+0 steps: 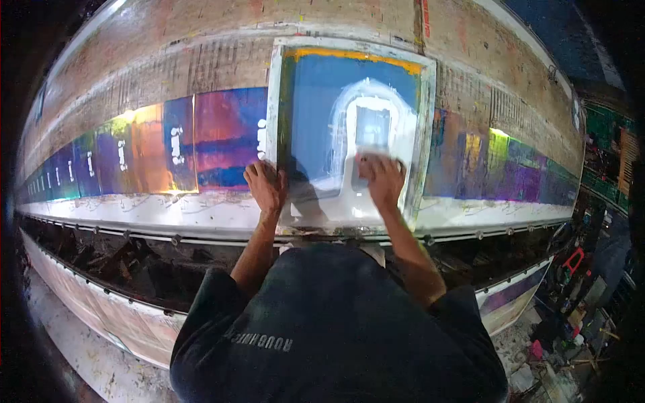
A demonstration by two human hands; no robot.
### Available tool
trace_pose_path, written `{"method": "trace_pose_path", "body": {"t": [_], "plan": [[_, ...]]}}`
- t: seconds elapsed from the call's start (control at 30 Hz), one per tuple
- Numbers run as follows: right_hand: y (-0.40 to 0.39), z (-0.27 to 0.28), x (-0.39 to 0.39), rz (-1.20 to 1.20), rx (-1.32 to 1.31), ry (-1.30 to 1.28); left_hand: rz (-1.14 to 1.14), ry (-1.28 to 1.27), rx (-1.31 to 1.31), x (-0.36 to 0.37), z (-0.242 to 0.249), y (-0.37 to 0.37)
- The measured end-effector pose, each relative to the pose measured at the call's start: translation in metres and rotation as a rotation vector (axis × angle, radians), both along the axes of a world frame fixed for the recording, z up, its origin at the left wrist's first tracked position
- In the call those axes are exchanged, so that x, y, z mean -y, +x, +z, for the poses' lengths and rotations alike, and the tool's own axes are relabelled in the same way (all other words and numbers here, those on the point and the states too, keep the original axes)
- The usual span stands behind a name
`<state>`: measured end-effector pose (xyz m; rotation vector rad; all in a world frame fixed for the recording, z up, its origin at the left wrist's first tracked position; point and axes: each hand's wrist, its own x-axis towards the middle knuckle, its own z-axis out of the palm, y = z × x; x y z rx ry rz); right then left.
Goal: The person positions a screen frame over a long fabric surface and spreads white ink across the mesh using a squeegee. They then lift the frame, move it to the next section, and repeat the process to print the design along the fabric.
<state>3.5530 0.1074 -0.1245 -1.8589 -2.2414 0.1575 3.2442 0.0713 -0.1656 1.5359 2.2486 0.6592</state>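
Blue screen (312,114) fills the white frame (273,101).

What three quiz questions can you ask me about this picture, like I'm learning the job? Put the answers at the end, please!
1. True or false: the left hand is at the right side of the frame.
2. What colour is the panel around the white arch? A) green B) blue C) red
3. Fill in: the ____ hand is closer to the white arch.

Key:
1. False; it's at the left side.
2. B
3. Right; the right hand is just below it.
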Motion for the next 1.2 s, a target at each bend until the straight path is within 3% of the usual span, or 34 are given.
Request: {"method": "trace_pose_path", "body": {"t": [0.1, 0.13, 0.23, 0.27, 0.3, 0.37, 0.43, 0.5, 0.53, 0.57, 0.63, 0.77, 0.83, 0.87, 0.93, 0.97, 1.03, 1.07, 1.1, 1.17, 1.2], "plan": [[0.008, 0.007, 0.083, -0.033, 0.003, -0.192, 0.035, 0.009, -0.056, -0.003, 0.008, 0.007], [0.012, 0.018, 0.088, -0.025, -0.107, -0.218, 0.037, 0.02, -0.078, -0.002, 0.003, 0.004], [0.039, 0.049, 0.065, 0.041, -0.101, -0.274, 0.007, -0.038, -0.084, -0.006, 0.0, -0.005], [0.046, 0.065, 0.055, -0.019, -0.088, -0.112, 0.03, -0.01, -0.004, -0.008, 0.006, -0.003], [0.075, 0.03, 0.054, -0.098, -0.537, -0.074, 0.023, 0.009, -0.008, -0.006, 0.003, -0.003], [0.115, 0.011, 0.062, -0.799, -1.139, -0.271, 0.127, 0.14, 0.745, -0.003, -0.019, -0.007], [0.14, 0.003, 0.065, -0.892, -1.116, -0.232, 0.048, 0.178, 0.879, -0.008, -0.036, 0.008], [0.185, 0.006, 0.056, -0.981, -1.102, -0.197, -0.024, 0.097, 0.206, -0.021, -0.04, 0.054], [0.215, 0.018, 0.049, -0.95, -1.152, -0.214, 0.049, 0.174, 0.527, -0.028, -0.01, 0.099], [0.241, 0.03, 0.039, -0.921, -1.195, -0.237, -0.018, 0.13, 0.342, -0.036, -0.012, 0.12], [0.304, 0.055, 0.021, -0.944, -0.982, -0.347, 0.062, 0.134, 0.293, -0.048, -0.012, 0.192], [0.412, -0.01, 0.022, -0.878, -0.87, -0.437, -0.038, 0.336, 0.408, -0.032, -0.033, 0.272], [0.424, -0.046, 0.043, -0.982, -1.021, -0.155, 0.077, 0.253, 0.65, -0.02, -0.064, 0.272], [0.417, -0.035, 0.056, -0.982, -1.017, -0.162, -0.004, 0.195, 0.413, -0.01, -0.03, 0.273], [0.385, -0.004, 0.085, -0.952, -1.28, -0.083, -0.001, 0.198, 0.242, -0.011, -0.002, 0.278], [0.392, -0.018, 0.09, -0.944, -1.277, -0.106, 0.001, 0.207, 0.081, -0.01, 0.004, 0.281], [0.4, -0.049, 0.093, -0.733, -1.235, -0.094, -0.031, 0.173, 0.083, -0.007, 0.007, 0.276], [0.405, -0.042, 0.095, -0.736, -1.176, -0.292, -0.036, 0.156, 0.002, -0.008, 0.005, 0.275], [0.394, -0.012, 0.092, -0.735, -1.172, -0.303, -0.038, 0.136, -0.072, -0.007, 0.001, 0.277], [0.355, 0.039, 0.084, -0.916, -0.882, -0.211, -0.027, 0.122, -0.079, -0.007, 0.001, 0.281], [0.357, 0.016, 0.09, -0.798, -0.783, -0.139, -0.025, 0.114, -0.088, -0.005, 0.003, 0.282]]}}
